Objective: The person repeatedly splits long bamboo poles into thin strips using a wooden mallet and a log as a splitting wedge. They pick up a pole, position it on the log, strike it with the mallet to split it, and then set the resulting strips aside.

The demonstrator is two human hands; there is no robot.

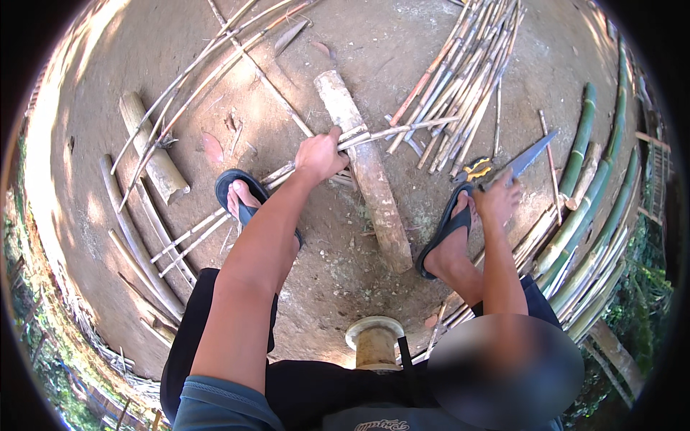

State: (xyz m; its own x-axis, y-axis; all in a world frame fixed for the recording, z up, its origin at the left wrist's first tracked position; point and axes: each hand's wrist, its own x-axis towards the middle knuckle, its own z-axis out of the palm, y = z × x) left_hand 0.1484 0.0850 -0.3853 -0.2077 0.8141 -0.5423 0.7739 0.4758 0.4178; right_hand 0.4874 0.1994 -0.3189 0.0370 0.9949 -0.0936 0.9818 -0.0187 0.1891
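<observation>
Just left of the log (374, 194), the left hand (321, 154) clamps bamboo sticks (363, 136); a saw (532, 153) extends beyond the right hand (499, 201), grip unclear.

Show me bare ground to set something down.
Bare ground lies between the left sandal and the middle log, below the crossing sticks; a narrower patch separates that log from the right sandal. Crowded: around the left hand and among green poles.

Bare dirt ground (316, 302) spreads under your left hand (323, 154) — a short log (379, 205) lies just below your grip, a cane bundle (467, 79) beyond it rightward, a thick pale bamboo length (152, 147) well leftward.
</observation>
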